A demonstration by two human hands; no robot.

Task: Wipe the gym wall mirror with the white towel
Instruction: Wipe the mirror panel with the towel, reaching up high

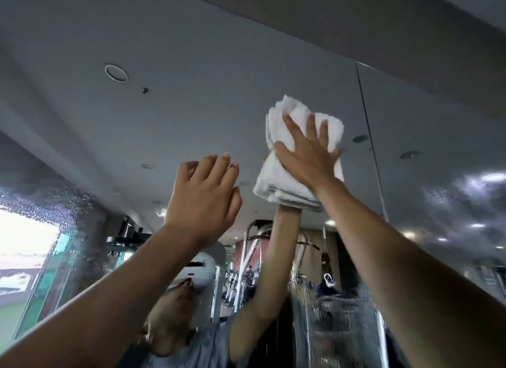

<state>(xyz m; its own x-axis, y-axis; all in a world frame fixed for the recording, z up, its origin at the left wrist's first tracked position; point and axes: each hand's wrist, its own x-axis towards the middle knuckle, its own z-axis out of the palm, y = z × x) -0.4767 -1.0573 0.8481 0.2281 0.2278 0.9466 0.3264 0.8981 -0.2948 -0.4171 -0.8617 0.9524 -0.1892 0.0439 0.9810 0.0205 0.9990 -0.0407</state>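
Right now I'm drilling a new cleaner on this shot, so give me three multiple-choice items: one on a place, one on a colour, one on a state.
1. Where is the towel?
A. hanging from the left hand
B. pressed to the mirror under the right hand
C. on the floor

2. What colour is the towel?
A. blue
B. grey
C. white

3. How is the left hand?
A. empty, fingers loosely curled
B. gripping a spray bottle
C. clenched on the towel

Answers:
1 B: the right palm lies flat on the folded cloth against the glass.
2 C: it shows white against the grey reflection.
3 A: nothing is in it, and it is raised beside the towel, apart from it.
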